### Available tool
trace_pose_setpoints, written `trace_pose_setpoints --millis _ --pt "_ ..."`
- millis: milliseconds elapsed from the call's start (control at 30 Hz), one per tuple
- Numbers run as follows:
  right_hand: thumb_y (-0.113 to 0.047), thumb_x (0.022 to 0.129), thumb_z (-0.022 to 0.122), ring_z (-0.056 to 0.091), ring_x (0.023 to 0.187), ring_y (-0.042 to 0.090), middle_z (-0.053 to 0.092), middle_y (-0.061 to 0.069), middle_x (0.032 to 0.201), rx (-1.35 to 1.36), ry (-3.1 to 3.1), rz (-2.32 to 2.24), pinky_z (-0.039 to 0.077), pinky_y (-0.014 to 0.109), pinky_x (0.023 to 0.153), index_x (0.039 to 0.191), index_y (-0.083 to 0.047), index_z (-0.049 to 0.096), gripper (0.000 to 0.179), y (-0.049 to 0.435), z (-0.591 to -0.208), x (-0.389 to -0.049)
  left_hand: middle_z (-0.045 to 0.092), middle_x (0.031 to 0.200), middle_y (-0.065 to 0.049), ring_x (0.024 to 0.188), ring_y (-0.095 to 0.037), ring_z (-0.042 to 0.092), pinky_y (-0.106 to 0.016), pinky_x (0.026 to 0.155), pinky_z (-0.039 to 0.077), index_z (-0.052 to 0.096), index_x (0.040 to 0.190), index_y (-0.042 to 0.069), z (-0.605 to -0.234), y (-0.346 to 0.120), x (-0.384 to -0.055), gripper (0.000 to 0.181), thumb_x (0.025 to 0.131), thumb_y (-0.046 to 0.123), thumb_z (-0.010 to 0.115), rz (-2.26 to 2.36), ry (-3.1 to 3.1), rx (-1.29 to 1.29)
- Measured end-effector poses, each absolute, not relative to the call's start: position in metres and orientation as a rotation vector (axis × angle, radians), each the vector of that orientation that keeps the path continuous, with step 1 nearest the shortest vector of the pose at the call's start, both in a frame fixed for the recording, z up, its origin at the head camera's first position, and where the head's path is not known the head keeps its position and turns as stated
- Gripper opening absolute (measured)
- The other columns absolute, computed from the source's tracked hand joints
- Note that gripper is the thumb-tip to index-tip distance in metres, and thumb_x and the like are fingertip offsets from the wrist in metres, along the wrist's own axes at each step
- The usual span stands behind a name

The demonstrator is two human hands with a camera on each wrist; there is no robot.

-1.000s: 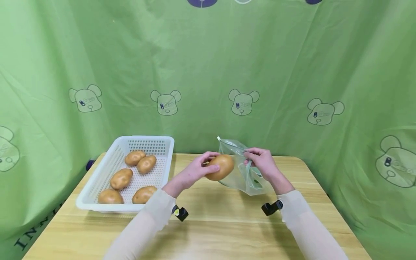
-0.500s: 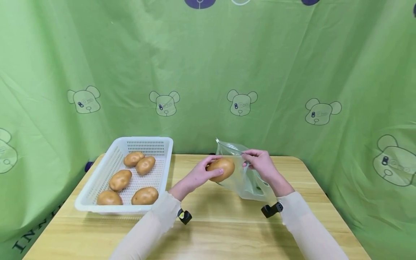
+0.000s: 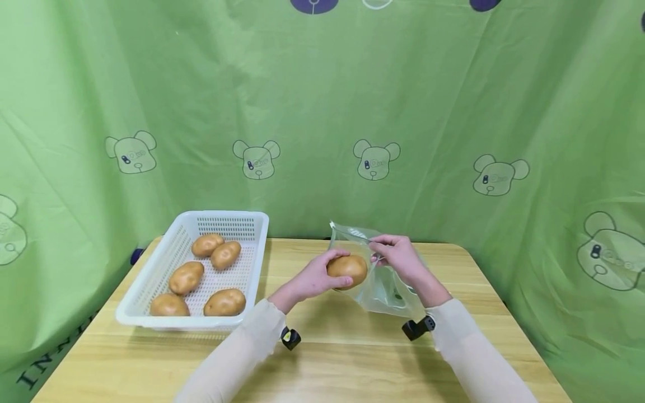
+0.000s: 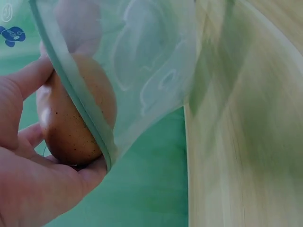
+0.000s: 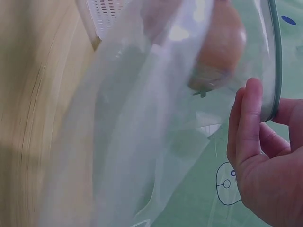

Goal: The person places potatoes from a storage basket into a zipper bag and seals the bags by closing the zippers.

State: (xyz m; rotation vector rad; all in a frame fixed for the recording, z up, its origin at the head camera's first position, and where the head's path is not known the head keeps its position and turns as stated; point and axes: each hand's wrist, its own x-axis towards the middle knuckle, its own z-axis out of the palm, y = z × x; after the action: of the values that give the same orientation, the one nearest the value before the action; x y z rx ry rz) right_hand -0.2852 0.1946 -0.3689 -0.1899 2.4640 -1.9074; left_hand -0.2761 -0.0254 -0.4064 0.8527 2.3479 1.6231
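Note:
My left hand (image 3: 316,276) grips a brown potato (image 3: 349,271) between thumb and fingers at the mouth of a clear zip bag (image 3: 385,296). In the left wrist view, part of the potato (image 4: 97,90) lies behind the bag's green-edged film, inside the opening. My right hand (image 3: 400,257) pinches the rim of the bag near its zip strip. Through the film in the right wrist view, the potato (image 5: 222,45) shows blurred, and the lower bag hangs slack. A white zip slider (image 3: 332,225) sits at the bag's far left corner.
On the left of the wooden table (image 3: 322,364) stands a white perforated basket (image 3: 264,246) holding several potatoes (image 3: 186,277). A green curtain (image 3: 312,101) with bear prints hangs close behind the table and at both sides.
My left hand has moved slightly right and down with the potato, from beside the bag into its mouth. My right hand has shifted a little left and down, bringing the bag's rim along.

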Motion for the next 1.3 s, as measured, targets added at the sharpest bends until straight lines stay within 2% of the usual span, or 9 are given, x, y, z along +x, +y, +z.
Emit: trace_pose_setpoints --millis 167,367,667,1033,1167,1300 --pt "-0.008 0.092 0.060 0.062 0.066 0.009 0.064 0.014 0.088 -0.192 2.471 -1.919 0.055 0.023 0.063 0.117 0.014 0.057 0.033 0.195 -0.367 -0.284 0.054 0.128 -0.004 0.106 -0.018 0.055 -0.032 0.091 0.045 0.050 0.134 0.014 -0.410 -0.025 -0.276 0.063 0.079 0.022 0.078 1.590 2.399 0.856" --pt "-0.005 0.091 0.059 0.062 0.064 0.008 0.063 0.009 0.080 -0.184 2.453 -2.004 0.056 0.023 0.062 0.115 0.018 0.055 0.033 0.198 -0.363 -0.285 0.051 0.130 -0.008 0.105 -0.020 0.054 -0.034 0.089 0.045 0.047 0.137 0.013 -0.410 -0.029 -0.276 0.063 0.082 0.020 0.075 1.501 2.454 0.939" --pt "-0.008 0.092 0.059 0.061 0.067 0.008 0.064 0.013 0.086 -0.170 2.422 -2.021 0.056 0.022 0.063 0.118 0.017 0.054 0.036 0.201 -0.356 -0.284 0.048 0.130 -0.010 0.103 -0.019 0.052 -0.034 0.090 0.043 0.047 0.137 0.012 -0.412 -0.030 -0.275 0.057 0.085 0.016 0.070 1.555 2.356 0.880" --pt "-0.006 0.092 0.059 0.061 0.066 0.008 0.063 0.010 0.083 -0.177 2.426 -2.032 0.055 0.022 0.062 0.117 0.017 0.054 0.034 0.199 -0.357 -0.285 0.055 0.127 -0.009 0.096 -0.018 0.056 -0.032 0.082 0.048 0.052 0.134 0.013 -0.409 -0.028 -0.274 0.062 0.079 0.025 0.078 1.552 2.452 0.821" --pt "-0.006 0.092 0.059 0.061 0.066 0.008 0.064 0.009 0.082 -0.181 2.414 -2.053 0.055 0.021 0.061 0.117 0.018 0.054 0.035 0.199 -0.357 -0.285 0.055 0.127 -0.008 0.098 -0.018 0.057 -0.029 0.081 0.048 0.052 0.134 0.013 -0.409 -0.028 -0.275 0.062 0.079 0.024 0.078 1.547 2.466 0.810" --pt "-0.006 0.092 0.059 0.061 0.065 0.008 0.064 0.004 0.078 -0.187 2.402 -2.064 0.055 0.021 0.061 0.117 0.018 0.053 0.035 0.199 -0.357 -0.286 0.055 0.128 -0.012 0.108 -0.025 0.056 -0.031 0.087 0.050 0.052 0.132 0.006 -0.409 -0.026 -0.276 0.058 0.080 0.017 0.076 1.619 2.402 0.819"
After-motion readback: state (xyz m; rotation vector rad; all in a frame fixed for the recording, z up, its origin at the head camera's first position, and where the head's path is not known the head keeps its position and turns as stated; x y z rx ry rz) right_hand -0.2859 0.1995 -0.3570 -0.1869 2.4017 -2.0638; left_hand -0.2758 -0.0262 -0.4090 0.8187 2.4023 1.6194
